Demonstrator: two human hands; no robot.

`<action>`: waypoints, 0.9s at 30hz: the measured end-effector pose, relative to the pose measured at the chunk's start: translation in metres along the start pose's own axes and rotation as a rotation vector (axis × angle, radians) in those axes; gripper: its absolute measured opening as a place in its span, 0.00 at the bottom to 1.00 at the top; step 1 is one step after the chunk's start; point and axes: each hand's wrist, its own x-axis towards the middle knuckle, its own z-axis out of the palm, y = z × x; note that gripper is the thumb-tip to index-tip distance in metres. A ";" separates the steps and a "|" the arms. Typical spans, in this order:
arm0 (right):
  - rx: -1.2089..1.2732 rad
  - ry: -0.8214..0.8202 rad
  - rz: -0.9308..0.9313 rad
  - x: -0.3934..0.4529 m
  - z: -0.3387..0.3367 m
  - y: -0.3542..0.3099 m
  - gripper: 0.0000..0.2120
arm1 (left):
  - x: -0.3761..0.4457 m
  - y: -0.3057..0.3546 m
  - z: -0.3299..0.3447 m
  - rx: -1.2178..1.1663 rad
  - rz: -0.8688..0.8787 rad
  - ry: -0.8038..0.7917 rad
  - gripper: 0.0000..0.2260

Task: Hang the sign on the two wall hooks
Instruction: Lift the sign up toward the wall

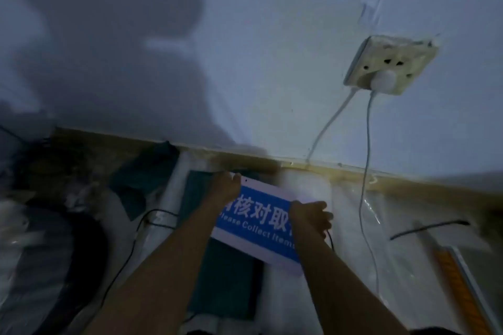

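A blue and white sign with white lettering is held low over the cluttered surface, below the wall. My left hand grips its upper left corner, by a small hole. My right hand holds its right end, covering part of the text. On the pale wall above, one clear hook shows at the upper right, and a blurred pale patch lies in shadow to the left; I cannot tell if that is the second hook.
A wall socket with a white plug sits below the clear hook, two white cables hanging down. A wooden ledge runs under the wall. Dark green cloth, black wires, plastic sheeting and an orange ruler lie below.
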 end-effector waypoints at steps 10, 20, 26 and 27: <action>0.084 0.173 0.132 0.049 0.051 0.017 0.26 | 0.058 -0.055 0.033 0.113 -0.255 -0.170 0.24; 0.419 0.050 -0.007 0.067 0.033 0.027 0.21 | 0.079 -0.075 0.039 -0.084 -0.344 -0.002 0.43; 0.506 -0.107 -0.120 0.000 -0.035 -0.004 0.19 | -0.021 -0.006 -0.028 0.060 -0.366 0.202 0.35; 0.510 -0.110 -0.132 -0.017 -0.052 -0.014 0.21 | -0.037 0.008 -0.044 0.053 -0.369 0.225 0.36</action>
